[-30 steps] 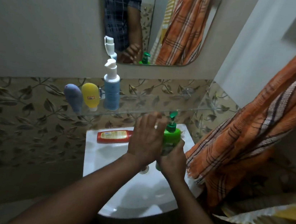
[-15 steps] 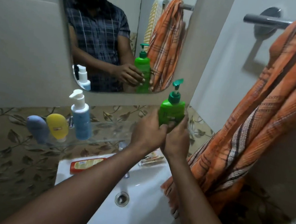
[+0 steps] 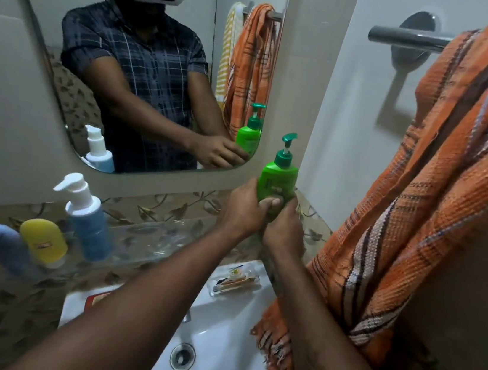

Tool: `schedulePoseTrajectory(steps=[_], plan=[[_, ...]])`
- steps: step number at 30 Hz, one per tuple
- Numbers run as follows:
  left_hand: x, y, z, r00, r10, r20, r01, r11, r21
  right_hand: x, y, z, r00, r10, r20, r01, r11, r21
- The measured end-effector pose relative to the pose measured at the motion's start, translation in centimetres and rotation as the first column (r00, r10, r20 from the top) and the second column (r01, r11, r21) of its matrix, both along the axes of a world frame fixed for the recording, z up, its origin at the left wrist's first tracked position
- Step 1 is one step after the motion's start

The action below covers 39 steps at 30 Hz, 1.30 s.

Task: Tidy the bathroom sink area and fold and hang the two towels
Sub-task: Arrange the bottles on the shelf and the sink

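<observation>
**Both hands wrapped round the green pump bottle (image 3: 279, 177)**

Left hand (image 3: 241, 206) and right hand (image 3: 284, 230) grip the lower half of the one green pump bottle, the left on its left side with the thumb across the front, the right just below and touching the left. I hold the bottle upright in the air, over the right end of the glass shelf (image 3: 149, 234) and just under the lower right corner of the mirror (image 3: 28, 69), with the pump spout pointing right.

Three containers stand at the left end of the shelf: a blue pump bottle (image 3: 90, 226) with a white head, a yellow tube (image 3: 43, 240) beside it, and a grey-blue tube (image 3: 6, 248) at the very end.

Below my forearms is the white sink (image 3: 216, 336). On its back rim lie one red tube (image 3: 95, 300), partly hidden by my left arm, and near the back right corner one clear box (image 3: 236, 280) holding small coloured packets that I cannot make out.

One orange checked towel (image 3: 419, 208) hangs bunched over the towel bar (image 3: 407, 38) on the right wall, its fringe reaching the sink's right edge. A second, yellow striped towel (image 3: 229, 52) shows only in the mirror, hanging beside the orange one's reflection.
</observation>
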<state>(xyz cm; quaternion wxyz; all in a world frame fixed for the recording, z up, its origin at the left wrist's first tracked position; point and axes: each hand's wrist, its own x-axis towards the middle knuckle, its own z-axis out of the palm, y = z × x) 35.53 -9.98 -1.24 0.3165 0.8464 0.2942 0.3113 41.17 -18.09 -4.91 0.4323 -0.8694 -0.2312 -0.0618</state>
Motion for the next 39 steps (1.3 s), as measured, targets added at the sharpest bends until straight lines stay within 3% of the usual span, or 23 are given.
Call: schedulePoseTrajectory(steps=[20,27,31,34,39], plan=[[0.9,-0.5,-4.4,0.997,-0.014,-0.082,0.007,0.996,-0.086,2.8,-0.3,-2.0,0.988,0.114,-0.105,-0.124,0.987,-0.098],[0.0,-0.8,-5.3,0.999,0.011,-0.05,-0.016,0.996,-0.092,1.4,-1.9,-2.1,0.994,0.071,-0.078,-0.074,0.996,-0.04],[-1.8,-1.4,-5.8,0.999,0.048,0.001,-0.048,0.994,-0.101,-1.2,-3.4,-3.3,1.0,-0.007,0.012,0.006,0.996,0.085],[-4.2,-1.9,-6.5,0.997,0.004,0.072,0.002,0.997,-0.084,-3.3,-3.9,-4.4,0.996,0.087,0.027,-0.091,0.979,0.184],[-9.0,-2.3,-8.6,0.998,-0.04,0.041,0.04,0.999,-0.002,-7.0,-3.0,-6.4,0.967,0.253,-0.009,-0.25,0.959,0.13]])
